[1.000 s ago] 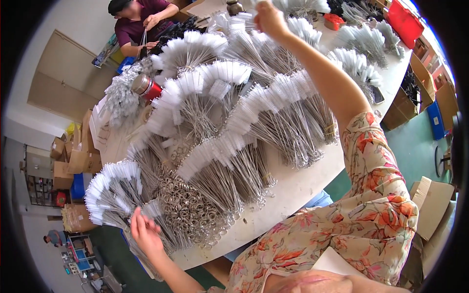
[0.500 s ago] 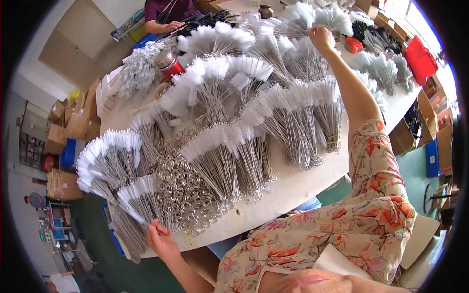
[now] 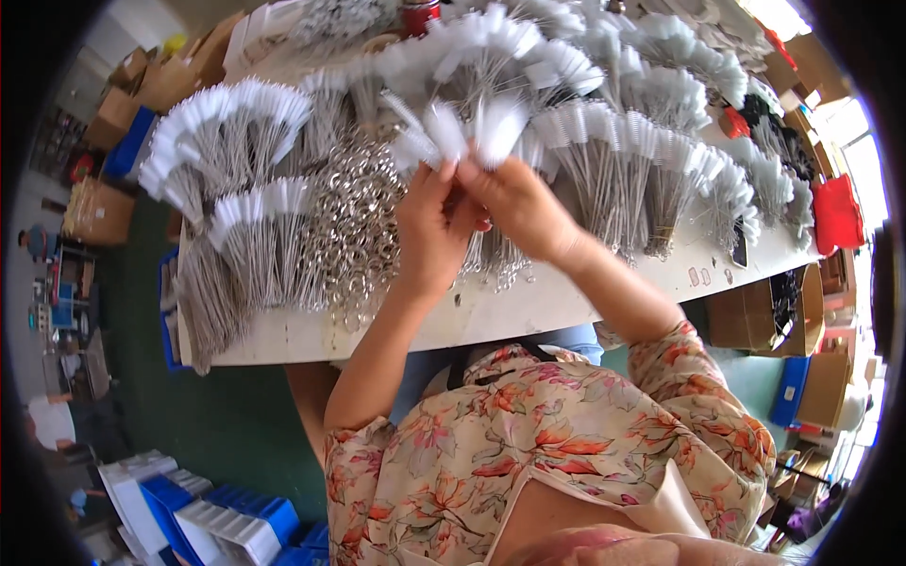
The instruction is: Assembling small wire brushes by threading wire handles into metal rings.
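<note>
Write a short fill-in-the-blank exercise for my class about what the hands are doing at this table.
1. Both hands, left hand and right hand, hold a few wire brushes with ____ bristles.
2. The pile of metal rings lies to the ____ of the left hand.
3. The table is ____ in colour.

Missing words: white; left; white

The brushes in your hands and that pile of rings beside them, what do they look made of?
The brushes held between the left hand and right hand look like thin twisted metal wire stems, grey and dull, tipped with soft white bristles, likely synthetic. The rings look like shiny plated metal, judging by bright silver glints. The tabletop seems painted white board.
</note>
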Motion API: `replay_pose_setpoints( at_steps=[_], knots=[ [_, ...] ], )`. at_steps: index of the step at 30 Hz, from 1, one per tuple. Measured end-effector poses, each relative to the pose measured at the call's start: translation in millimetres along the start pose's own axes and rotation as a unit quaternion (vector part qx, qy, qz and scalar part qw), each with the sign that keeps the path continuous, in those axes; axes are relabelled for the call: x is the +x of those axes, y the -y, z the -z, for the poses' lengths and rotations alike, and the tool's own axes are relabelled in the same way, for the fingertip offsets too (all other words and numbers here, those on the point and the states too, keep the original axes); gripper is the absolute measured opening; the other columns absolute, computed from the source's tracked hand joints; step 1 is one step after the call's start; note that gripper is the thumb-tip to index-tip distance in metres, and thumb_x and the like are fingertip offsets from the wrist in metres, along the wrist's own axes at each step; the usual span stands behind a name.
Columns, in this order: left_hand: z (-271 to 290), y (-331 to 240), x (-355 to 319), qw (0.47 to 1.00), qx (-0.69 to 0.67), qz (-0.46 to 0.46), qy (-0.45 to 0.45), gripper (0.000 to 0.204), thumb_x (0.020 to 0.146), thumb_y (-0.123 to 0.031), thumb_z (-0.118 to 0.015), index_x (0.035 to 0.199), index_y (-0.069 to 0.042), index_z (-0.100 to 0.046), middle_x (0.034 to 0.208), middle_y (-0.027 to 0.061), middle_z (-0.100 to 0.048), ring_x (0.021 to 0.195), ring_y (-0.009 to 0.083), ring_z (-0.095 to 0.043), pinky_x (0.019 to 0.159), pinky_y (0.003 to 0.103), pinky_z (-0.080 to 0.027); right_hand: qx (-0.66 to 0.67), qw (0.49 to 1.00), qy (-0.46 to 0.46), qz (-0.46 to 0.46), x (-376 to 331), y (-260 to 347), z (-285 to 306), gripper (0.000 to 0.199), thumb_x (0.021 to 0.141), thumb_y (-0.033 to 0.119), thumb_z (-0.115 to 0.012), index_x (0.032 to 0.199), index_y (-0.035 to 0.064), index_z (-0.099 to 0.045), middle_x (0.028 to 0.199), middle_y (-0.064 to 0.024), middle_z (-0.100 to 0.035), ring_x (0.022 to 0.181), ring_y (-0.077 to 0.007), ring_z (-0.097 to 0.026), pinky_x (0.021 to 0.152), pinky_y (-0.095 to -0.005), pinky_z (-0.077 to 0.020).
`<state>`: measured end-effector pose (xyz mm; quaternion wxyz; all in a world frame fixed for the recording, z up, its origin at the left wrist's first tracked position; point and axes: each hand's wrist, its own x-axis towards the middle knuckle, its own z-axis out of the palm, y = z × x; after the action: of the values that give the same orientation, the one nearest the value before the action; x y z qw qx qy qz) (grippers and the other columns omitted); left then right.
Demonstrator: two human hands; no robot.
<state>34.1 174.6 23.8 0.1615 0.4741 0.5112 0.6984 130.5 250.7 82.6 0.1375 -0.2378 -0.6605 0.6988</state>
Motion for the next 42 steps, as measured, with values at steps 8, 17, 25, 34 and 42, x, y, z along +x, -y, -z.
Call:
replay_pose_setpoints(
  at_steps=[8, 17, 25, 34, 42],
  knots=[
    [29.8, -5.4, -44.3, 0.984, 0.076, -0.110, 0.118, 0.016, 0.083, 0.006, -0.055, 0.099, 0.003, -0.052, 0.107, 0.0147, -0.048, 0.073, 0.0171, -0.061, 0.066, 0.027, -0.054, 0.202, 0.977, -0.013, 0.062, -12.3, -86.4, 12.3, 0.032, 0.093, 0.031, -0.048, 0.099, 0.0044, -0.064, 0.091, -0.0066, -0.060, 0.088, -0.0142, -0.055, 0.082, -0.0286, -0.0452],
    [15.3, 34.6, -109.1, 0.972, 0.181, -0.142, 0.057, 0.033, 0.074, 0.001, -0.067, 0.105, -0.006, -0.059, 0.103, 0.0119, -0.053, 0.086, 0.0196, -0.059, 0.070, 0.030, -0.048, -0.008, 0.997, 0.071, 0.028, -47.5, -41.9, 53.5, 0.015, 0.088, 0.020, -0.053, 0.089, 0.0052, -0.055, 0.066, 0.0015, -0.048, 0.056, -0.0091, -0.045, 0.051, -0.0215, -0.0382],
    [29.3, 46.6, -153.2, 0.982, 0.083, 0.093, 0.141, 0.024, 0.081, -0.004, -0.061, 0.105, -0.003, -0.056, 0.080, 0.0096, -0.061, 0.067, 0.0191, -0.061, 0.058, 0.028, -0.049, -0.780, 0.600, 0.176, 0.015, -90.0, -131.1, 39.7, 0.007, 0.077, 0.010, -0.056, 0.083, 0.0106, -0.060, 0.079, -0.0030, -0.061, 0.081, -0.0196, -0.060, 0.063, -0.0341, -0.0452],
    [52.6, 19.7, -114.4, 0.952, 0.189, -0.130, 0.201, 0.018, 0.074, -0.007, -0.068, 0.090, -0.006, -0.061, 0.083, 0.0084, -0.062, 0.069, 0.0225, -0.061, 0.059, 0.032, -0.050, -0.006, 0.945, 0.201, -0.258, -63.7, -98.6, 9.4, 0.014, 0.089, 0.014, -0.055, 0.092, 0.0026, -0.061, 0.070, 0.0006, -0.059, 0.064, -0.0046, -0.052, 0.057, -0.0209, -0.0422],
    [122.4, 75.7, -29.4, 0.853, 0.520, -0.010, 0.046, 0.011, 0.077, -0.013, -0.067, 0.085, -0.008, -0.061, 0.074, 0.0049, -0.061, 0.061, 0.0199, -0.059, 0.055, 0.031, -0.046, -0.673, 0.737, 0.055, 0.033, -87.0, -137.3, 31.7, 0.011, 0.081, 0.015, -0.060, 0.081, 0.0044, -0.063, 0.075, -0.0104, -0.063, 0.069, -0.0295, -0.061, 0.062, -0.0375, -0.0472]
  ],
)
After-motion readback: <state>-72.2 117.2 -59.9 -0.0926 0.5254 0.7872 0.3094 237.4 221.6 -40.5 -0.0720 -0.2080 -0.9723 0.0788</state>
